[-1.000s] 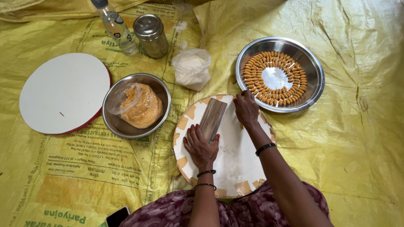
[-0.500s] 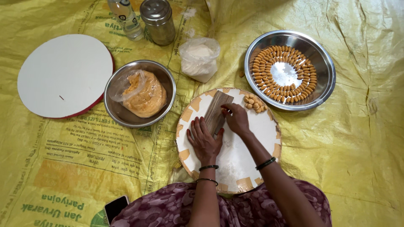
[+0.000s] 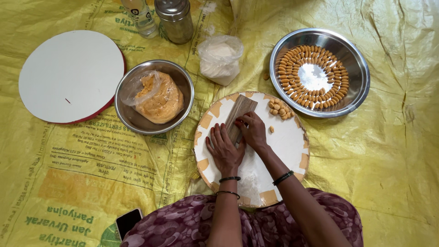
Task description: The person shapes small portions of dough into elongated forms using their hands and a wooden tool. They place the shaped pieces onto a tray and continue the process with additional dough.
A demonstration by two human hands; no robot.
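Soft, even daylight is filling the scene, leaving only faint, short shadows under the hands and beside the bowls. Glare is bouncing off the bare centre of the steel plate (image 3: 313, 76) and the rim of the steel bowl (image 3: 122, 103), and the crinkled yellow plastic sheet (image 3: 393, 151) is catching a mild sheen along its folds. The picture is holding sharp focus across the middle, while the wide lens is bending and slightly softening things toward the edges.

Crinkled yellow printed plastic sheet (image 3: 393, 164) covers the floor, evenly lit.
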